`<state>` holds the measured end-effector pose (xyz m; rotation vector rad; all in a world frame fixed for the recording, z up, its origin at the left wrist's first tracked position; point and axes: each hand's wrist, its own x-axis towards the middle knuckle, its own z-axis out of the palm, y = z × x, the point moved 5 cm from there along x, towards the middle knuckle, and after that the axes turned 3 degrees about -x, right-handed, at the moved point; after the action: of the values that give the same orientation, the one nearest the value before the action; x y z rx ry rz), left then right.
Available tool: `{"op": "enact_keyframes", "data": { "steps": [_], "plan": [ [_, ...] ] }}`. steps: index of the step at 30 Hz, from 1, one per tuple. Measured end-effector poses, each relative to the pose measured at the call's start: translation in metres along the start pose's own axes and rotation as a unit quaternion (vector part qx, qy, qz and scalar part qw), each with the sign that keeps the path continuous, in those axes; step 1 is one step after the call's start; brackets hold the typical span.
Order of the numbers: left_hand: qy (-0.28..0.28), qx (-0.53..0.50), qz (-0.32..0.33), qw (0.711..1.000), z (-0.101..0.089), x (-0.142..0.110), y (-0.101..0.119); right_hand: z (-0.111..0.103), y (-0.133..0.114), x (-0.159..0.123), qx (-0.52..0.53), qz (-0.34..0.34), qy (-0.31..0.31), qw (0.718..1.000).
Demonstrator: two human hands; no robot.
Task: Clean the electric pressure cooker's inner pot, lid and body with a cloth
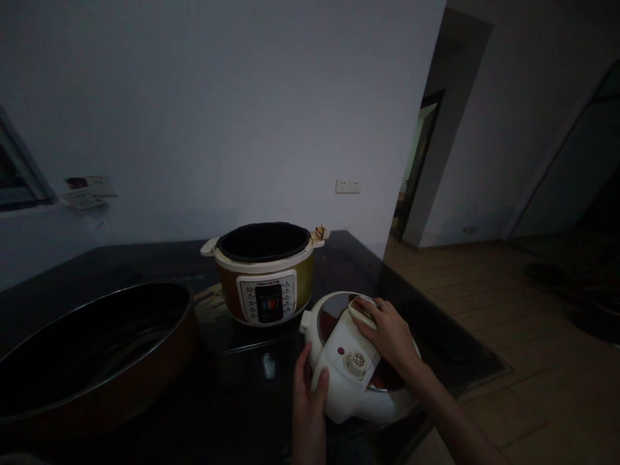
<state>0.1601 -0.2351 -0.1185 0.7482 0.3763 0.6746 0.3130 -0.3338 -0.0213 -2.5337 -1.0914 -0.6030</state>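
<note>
Gripping a white lid point(343, 371) near the cooker point(266, 290) (labelled "Joyoung")

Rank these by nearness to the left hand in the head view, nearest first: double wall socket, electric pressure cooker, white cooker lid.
1. White cooker lid: touching the left hand, on its right.
2. Electric pressure cooker: on the dark tabletop, ahead and slightly left.
3. Double wall socket: farthest, on the wall behind.

Nearer than the open cooker point(268, 298) and to its right, the right hand point(390, 330) is holding the handle point(361, 314) of a white lid point(340, 378), the left hand point(310, 397) is touching its side, and a wide pan point(150, 376) is standing left of the cooker.
</note>
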Motion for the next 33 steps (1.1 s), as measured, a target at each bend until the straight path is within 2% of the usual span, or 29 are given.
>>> {"op": "enact_keyframes", "data": {
  "steps": [3, 5, 9, 17, 19, 21, 23, 25, 27, 29, 33],
  "plan": [
    [-0.002, 0.128, 0.120, 0.985, -0.008, 0.002, 0.007, -0.002, 0.004, 0.002, -0.002, 0.001, 0.009, 1.000],
    [-0.043, 0.222, 0.165, 0.960, -0.006, 0.000, 0.011, -0.004, 0.007, 0.004, -0.008, 0.004, 0.015, 1.000],
    [-0.148, 0.345, 0.145, 0.915, 0.004, -0.001, 0.010, -0.006, 0.013, 0.009, -0.019, 0.004, 0.025, 1.000],
    [-0.184, 0.407, 0.118, 0.887, 0.017, 0.005, 0.013, -0.002, 0.025, 0.010, -0.011, 0.003, 0.037, 0.999],
    [-0.187, 0.394, 0.115, 0.892, 0.016, 0.008, 0.012, -0.001, 0.028, 0.009, 0.000, 0.005, 0.044, 0.999],
    [-0.167, 0.367, 0.113, 0.908, 0.013, 0.012, 0.012, -0.002, 0.031, 0.009, 0.015, 0.010, 0.055, 0.998],
    [-0.128, 0.297, 0.096, 0.941, 0.008, 0.018, 0.013, -0.005, 0.035, 0.007, 0.034, 0.018, 0.070, 0.997],
    [-0.096, 0.187, 0.049, 0.976, 0.008, 0.021, 0.012, -0.010, 0.038, 0.005, 0.053, 0.032, 0.090, 0.994],
    [-0.095, 0.090, -0.012, 0.991, 0.017, 0.020, 0.011, -0.020, 0.040, 0.001, 0.094, 0.056, 0.132, 0.985],
    [-0.094, 0.042, -0.044, 0.994, 0.030, 0.013, 0.014, -0.035, 0.039, -0.007, 0.158, 0.084, 0.196, 0.964],
    [-0.061, 0.044, 0.008, 0.997, 0.060, -0.011, 0.034, -0.062, 0.029, -0.030, 0.241, 0.133, 0.324, 0.905]
  ]
}}
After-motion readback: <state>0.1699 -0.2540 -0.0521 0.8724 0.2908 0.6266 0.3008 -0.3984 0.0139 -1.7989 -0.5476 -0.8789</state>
